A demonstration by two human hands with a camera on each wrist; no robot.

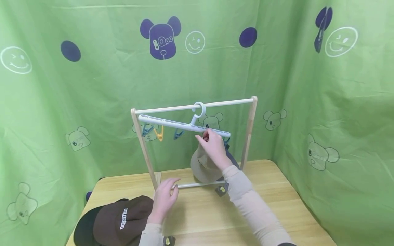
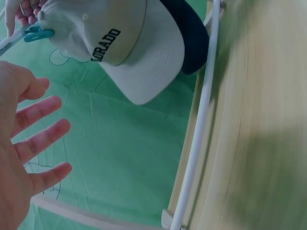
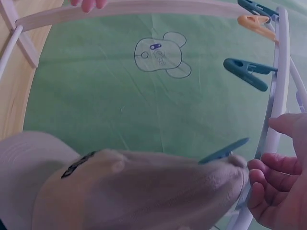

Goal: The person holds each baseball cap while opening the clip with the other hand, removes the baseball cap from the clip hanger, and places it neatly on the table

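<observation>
Right hand: raised at the lower end of the pale blue hanger, fingers partly curled, thumb and fingertips against or just beside the bar; whether it grips the bar or merely rests there, cannot tell. Left hand: released, fingers spread and slightly bent, thumb apart, holding nothing, poised near the rack's lower rod. Step in hand, by judgement: securing or adjusting the beige cap on the hanger. Next move, by judgement: calls for the right hand to leave the bar without jarring it, then for the left to take up another cap or a free clip. Beige cap: hanging below the right hand, its rear edge at a teal clip, brim downward, dark lettering on front. Navy cap: one, mostly hidden, its brim showing behind the beige one. Hanger: hooked over the rack's top rod, tilted, cap end low. Other clips on its higher half: one yellow, two teal, none holding a cap. Brown cap: lying on the wooden table beside the left hand, white lettering, with a black brim. Beyond: green curtain, printed with bears and winking faces.
</observation>
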